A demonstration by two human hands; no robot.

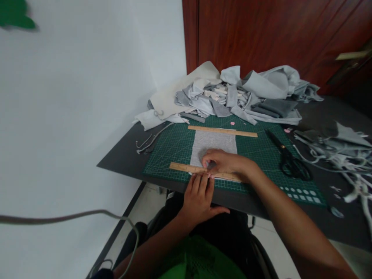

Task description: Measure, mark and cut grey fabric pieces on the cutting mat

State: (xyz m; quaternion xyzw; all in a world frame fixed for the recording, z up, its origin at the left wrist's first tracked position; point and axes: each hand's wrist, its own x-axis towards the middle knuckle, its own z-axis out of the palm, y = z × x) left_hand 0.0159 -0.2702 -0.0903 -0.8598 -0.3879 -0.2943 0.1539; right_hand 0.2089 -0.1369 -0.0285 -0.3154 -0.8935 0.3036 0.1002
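Observation:
A piece of light grey fabric (215, 141) lies flat on the green cutting mat (168, 149). One wooden ruler (181, 167) crosses its near edge, and a second wooden ruler (247, 134) lies along its far edge. The fingertips of my left hand (199, 197) rest at the near ruler, stretched out side by side, with the thumb apart to the right. Over the same ruler and the fabric's lower part is my right hand (225, 161), fingers curled in a pinch. Whatever sits between its fingertips is too small or hidden to make out.
Fabric scraps (221, 97) are heaped along the back, before a red-brown door (261, 35). Black scissors (290, 159) lie on the mat's right side. Further right are tangled strips (348, 155). A white wall (101, 97) borders the left; grey cords (158, 133) lie near it.

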